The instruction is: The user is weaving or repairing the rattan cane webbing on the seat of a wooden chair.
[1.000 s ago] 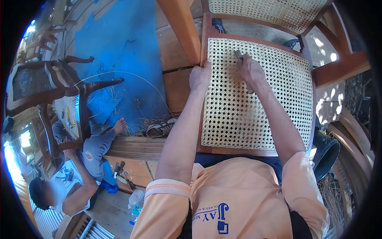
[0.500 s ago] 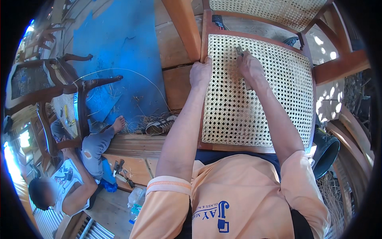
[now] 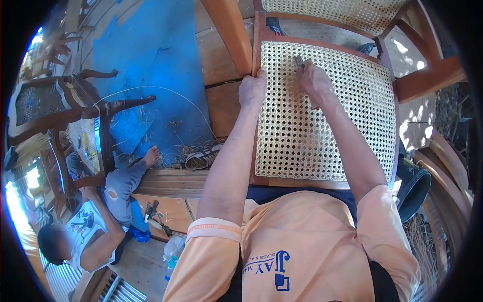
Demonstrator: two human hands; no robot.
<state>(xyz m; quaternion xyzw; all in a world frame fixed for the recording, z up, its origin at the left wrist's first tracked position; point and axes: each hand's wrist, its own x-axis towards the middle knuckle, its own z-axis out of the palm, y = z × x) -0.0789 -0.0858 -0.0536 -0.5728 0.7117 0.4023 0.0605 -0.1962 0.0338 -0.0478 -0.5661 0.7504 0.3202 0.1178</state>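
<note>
clock face centred on the cane panel (image 3: pixel 307 128); 12 o'clock = top of view.

position: panel lies flat in its reddish-brown seat frame (image 3: pixel 282 181), just beyond the person's lap, pale open weave facing up. cane backrest (image 3: pixel 347 17) at 12.

left hand (image 3: pixel 252 89): between 9 and 10, on the frame's side rail, beside the foot of a wooden post (image 3: pixel 232 38). thumb laid along the rail; other fingers curl over the outer side, tips hidden, so cannot tell how tightly they press.

right hand (image 3: pixel 317 83): toward 11, over the weave, fingers folded round a small tool (image 3: pixel 299 61). greyish end shows past the knuckles toward 11. exact pinch hidden under the hand; whether the tip touches the cane, cannot tell.

change over the last second: very little. panel, frame and both hands sit slightly higher in view, together, which suggests a small head movement. relative to the weave, tool end has stayed at nearly the same spot; left hand has kept its place on the rail.

reading (judgement): slow, local work on one patch of cane, left hand probably steadying.

surroundings: co-worker (image 3: pixel 95 231) seated at 8, by a dark wooden chair (image 3: pixel 100 113) at 9; dark bucket (image 3: pixel 413 186) at 4.
</note>
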